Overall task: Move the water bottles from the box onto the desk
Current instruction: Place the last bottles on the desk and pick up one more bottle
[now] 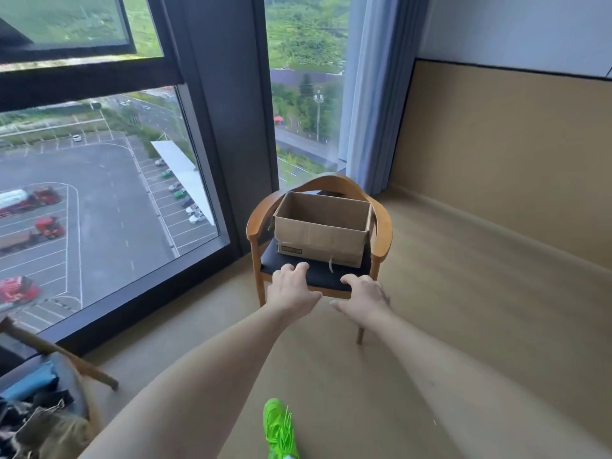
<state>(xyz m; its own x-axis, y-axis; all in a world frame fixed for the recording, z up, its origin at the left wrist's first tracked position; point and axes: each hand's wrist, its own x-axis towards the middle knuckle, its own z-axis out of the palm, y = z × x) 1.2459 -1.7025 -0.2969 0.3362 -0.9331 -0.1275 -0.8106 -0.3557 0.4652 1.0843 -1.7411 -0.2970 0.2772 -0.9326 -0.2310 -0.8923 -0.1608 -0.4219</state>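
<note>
both hands reach forward with fingers loosely curled and gripping nothing, left hand (pixel 291 288) and right hand (pixel 362 294) over the front edge of the chair (pixel 318 276), whose seat carries the open cardboard box (pixel 323 231), its floor hidden by the near wall.

Bare forearms, no sleeves; neon-green shoe (pixel 280 429) w/ laces
</note>
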